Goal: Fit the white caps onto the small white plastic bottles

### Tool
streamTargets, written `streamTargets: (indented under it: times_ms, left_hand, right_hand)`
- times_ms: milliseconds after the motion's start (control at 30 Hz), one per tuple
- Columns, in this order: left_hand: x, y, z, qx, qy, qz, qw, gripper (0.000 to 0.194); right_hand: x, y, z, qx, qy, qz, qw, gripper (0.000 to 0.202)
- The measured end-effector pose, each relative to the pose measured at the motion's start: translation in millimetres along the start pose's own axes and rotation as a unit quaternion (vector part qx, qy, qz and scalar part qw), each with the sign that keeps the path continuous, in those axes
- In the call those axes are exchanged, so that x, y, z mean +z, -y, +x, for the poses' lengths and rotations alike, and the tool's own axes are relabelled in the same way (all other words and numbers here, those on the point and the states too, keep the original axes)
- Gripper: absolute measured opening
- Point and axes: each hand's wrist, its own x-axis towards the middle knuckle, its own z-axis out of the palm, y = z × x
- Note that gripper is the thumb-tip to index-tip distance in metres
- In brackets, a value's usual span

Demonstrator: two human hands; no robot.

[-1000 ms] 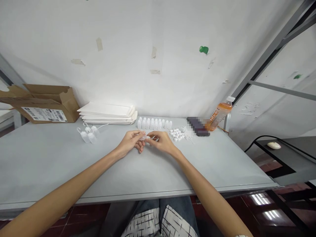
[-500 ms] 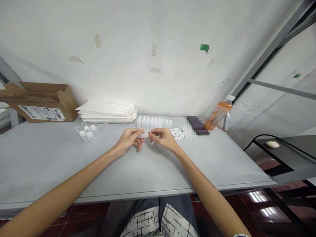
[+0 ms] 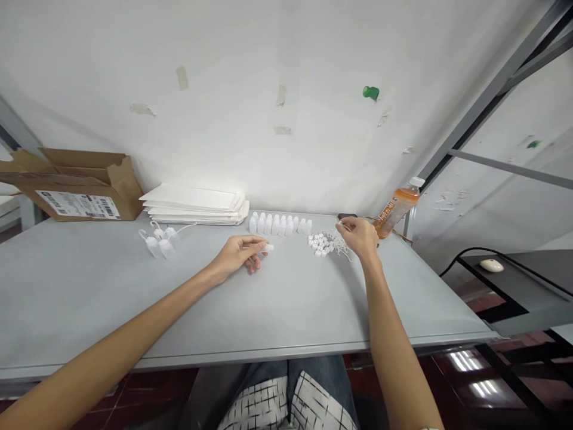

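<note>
The left hand (image 3: 237,255) still pinches a small white squeeze bottle (image 3: 269,247) above the table (image 3: 286,298); the right hand (image 3: 360,236) has left it for the thin white pieces (image 3: 342,245) (grip unclear), so joint handling seems paused. Beyond stand upright bottles (image 3: 275,225).

On the table (image 3: 286,310), a box (image 3: 85,190) is parked way over left by the wall (image 3: 224,137), with a paper stack (image 3: 194,204) set right next to it. Some tubed bottles (image 3: 167,248) are dumped in front of the stack. A row of bottles (image 3: 275,225) is lined up mid-table, caps (image 3: 320,244) are heaped just right of it, and a drink bottle (image 3: 396,210) is stood further right. One more bottle (image 3: 269,247) is held in the left hand (image 3: 239,254), before the row.
</note>
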Motion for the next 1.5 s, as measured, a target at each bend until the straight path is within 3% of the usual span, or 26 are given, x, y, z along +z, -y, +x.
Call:
streamTargets:
  times_ms: [133, 267, 433, 533, 867, 1000, 1167, 1300, 1500]
  left_hand:
    - [0.0, 1, 0, -0.003, 0.006, 0.012, 1.000, 0.042]
    - [0.1, 1, 1, -0.007, 0.006, 0.022, 1.000, 0.044]
    - [-0.3, 1, 1, -0.006, 0.006, 0.024, 1.000, 0.041]
    - [-0.7, 1, 1, -0.006, 0.008, 0.025, 1.000, 0.041]
    - [1.2, -1, -1, -0.007, 0.023, 0.034, 0.999, 0.040]
    - [1.3, -1, -2, -0.007, 0.029, 0.035, 0.999, 0.041]
    - [3.3, -4, -3, -0.003, 0.017, 0.020, 1.000, 0.041]
    - [4.0, -5, -4, 0.011, 0.006, 0.005, 1.000, 0.044]
    - [4.6, -7, -5, 0.003, -0.003, 0.003, 1.000, 0.049]
  right_hand:
    - [-5, -19, 5, 0.046, 0.028, 0.026, 0.998, 0.027]
    - [-12, -26, 4, 0.028, 0.047, 0.094, 0.994, 0.028]
    - [-23, -27, -1, 0.000, 0.227, 0.206, 0.952, 0.033]
    - [-27, -27, -3, 0.000, 0.283, 0.207, 0.936, 0.033]
    - [-32, -22, -4, 0.037, 0.280, 0.203, 0.938, 0.032]
    - [-30, -22, -4, 0.023, 0.244, 0.219, 0.944, 0.032]
    - [-27, 4, -10, -0.036, 0.176, 0.261, 0.948, 0.033]
    - [-14, 37, -25, -0.105, 0.215, 0.308, 0.921, 0.031]
    - [13, 78, -53, -0.140, 0.285, 0.368, 0.874, 0.029]
